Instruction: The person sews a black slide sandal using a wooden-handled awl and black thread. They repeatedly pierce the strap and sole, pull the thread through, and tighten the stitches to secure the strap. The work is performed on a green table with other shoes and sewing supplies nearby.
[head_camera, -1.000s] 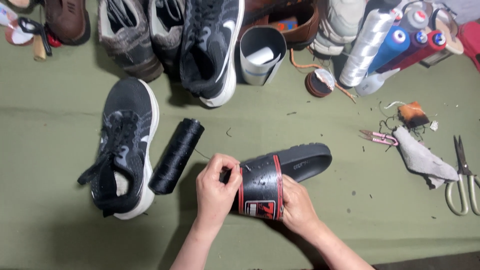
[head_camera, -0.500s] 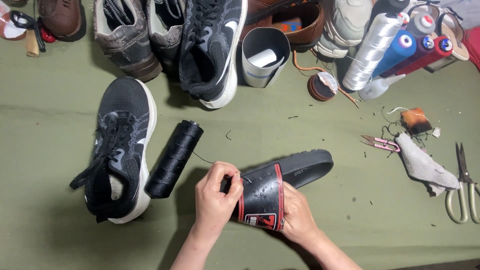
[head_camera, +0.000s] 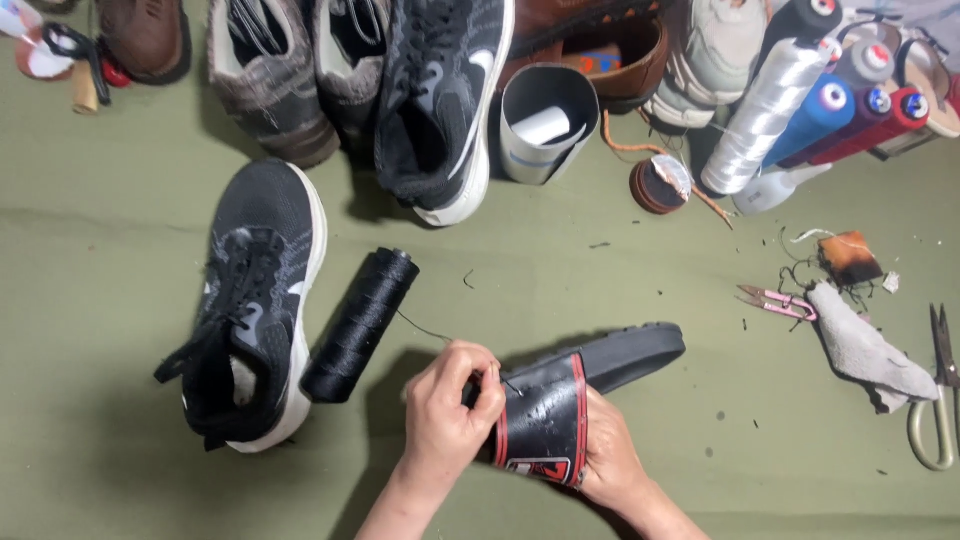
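A black slide sandal (head_camera: 610, 365) with a black strap edged in red lies on its side low in the middle of the green surface. My right hand (head_camera: 610, 462) grips the strap from below. My left hand (head_camera: 448, 412) pinches at the strap's left edge, fingers closed on a thin black thread (head_camera: 425, 328); whether a needle is in them cannot be seen. The thread runs up left to a black thread spool (head_camera: 362, 322) lying beside a black sneaker (head_camera: 250, 310) with a white sole.
Several shoes (head_camera: 440, 100) line the far edge, with a grey cup (head_camera: 545, 122) and upright thread cones (head_camera: 770, 115) to the right. Pink snips (head_camera: 775, 300), a grey rag (head_camera: 860, 350), a brown block (head_camera: 848, 257) and scissors (head_camera: 935, 400) lie at the right.
My left hand has moved a little up and right along the strap's edge, and the thread to the spool is drawn more taut. The sandal stays in my right hand.
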